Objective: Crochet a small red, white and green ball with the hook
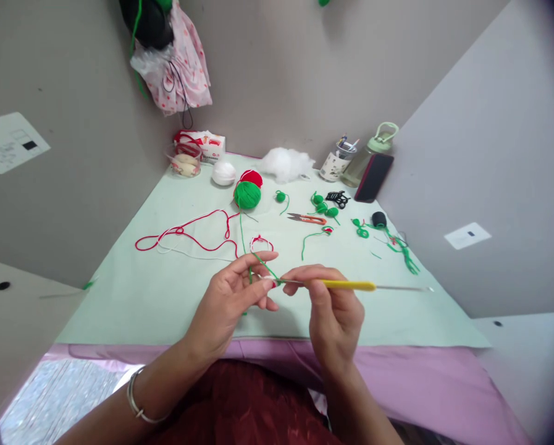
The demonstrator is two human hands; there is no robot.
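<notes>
Right hand [336, 306] of the person is gripping a slim crochet hook with a yellow handle and metal ends [351, 285], thumb and fingers closing on it while its tip is meeting a small red, white and green piece of yarn work [272, 282]. That piece is sitting between the thumb and fingers of the left hand [233, 293], which is pinching it; a thin green yarn strand [268, 267] is running over the raised left forefinger.

Red print is showing on a white-and-red paper packet [210, 146] at the back, too small to read. Handwritten-looking lines are covering a white paper card with a black square [15, 142] on the left wall, also illegible.

Both forearms are reaching in from below, the hands almost meeting over the front of a bench with a pale green cover [142, 303]; a silver-coloured bangle [135, 395] is circling the left wrist. Behind the hands, a round green yarn ball [247, 195] is resting against a red one [254, 178], and orange-handled metal thread snips [308, 219] are lying to the right. Plain grey walls [267, 74] are enclosing the bench, and lilac cloth [397, 377] is hanging along its front edge.
</notes>
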